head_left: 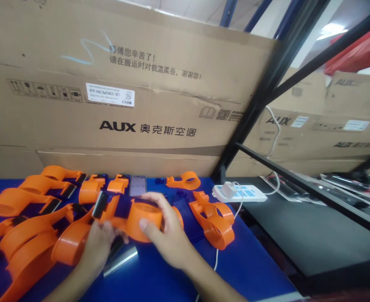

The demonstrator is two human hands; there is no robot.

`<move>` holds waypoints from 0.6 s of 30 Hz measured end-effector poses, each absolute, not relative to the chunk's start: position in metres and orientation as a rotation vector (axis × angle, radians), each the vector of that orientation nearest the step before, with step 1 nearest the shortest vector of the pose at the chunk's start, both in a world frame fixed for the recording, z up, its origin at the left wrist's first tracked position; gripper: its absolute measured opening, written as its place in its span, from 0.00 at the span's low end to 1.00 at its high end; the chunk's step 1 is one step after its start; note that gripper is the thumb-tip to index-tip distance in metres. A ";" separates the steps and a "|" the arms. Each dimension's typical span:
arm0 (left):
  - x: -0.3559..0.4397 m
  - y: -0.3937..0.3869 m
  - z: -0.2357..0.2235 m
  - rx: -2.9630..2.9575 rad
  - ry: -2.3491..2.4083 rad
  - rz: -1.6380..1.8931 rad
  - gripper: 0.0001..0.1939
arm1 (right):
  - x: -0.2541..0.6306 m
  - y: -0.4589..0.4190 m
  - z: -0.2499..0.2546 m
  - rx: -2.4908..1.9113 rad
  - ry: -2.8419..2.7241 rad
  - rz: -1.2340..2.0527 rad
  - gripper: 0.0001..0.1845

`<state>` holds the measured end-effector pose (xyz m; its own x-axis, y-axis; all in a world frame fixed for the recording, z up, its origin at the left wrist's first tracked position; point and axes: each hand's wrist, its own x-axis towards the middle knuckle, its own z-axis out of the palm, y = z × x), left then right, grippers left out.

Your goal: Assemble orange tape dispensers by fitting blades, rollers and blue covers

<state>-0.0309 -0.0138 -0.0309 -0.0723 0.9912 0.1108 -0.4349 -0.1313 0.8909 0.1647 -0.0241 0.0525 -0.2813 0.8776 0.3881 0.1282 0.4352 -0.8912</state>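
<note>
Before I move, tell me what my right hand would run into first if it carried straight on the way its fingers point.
Past the orange dispenser it holds, the right hand would probably meet the phone first, though its height above the table is unclear.
</note>
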 end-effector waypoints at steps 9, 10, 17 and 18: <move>-0.010 -0.015 0.003 1.718 1.047 1.310 0.15 | 0.250 0.032 0.070 -1.047 -1.078 0.351 0.25; -0.004 -0.013 0.013 1.857 1.076 1.257 0.13 | 0.263 0.037 0.072 -1.047 -1.027 0.289 0.28; 0.082 0.050 0.074 2.582 1.253 0.453 0.22 | 0.323 0.046 0.077 -1.159 -0.923 -0.110 0.31; 0.096 0.065 0.076 2.586 1.277 0.417 0.22 | 0.329 0.046 0.076 -1.182 -0.915 -0.158 0.31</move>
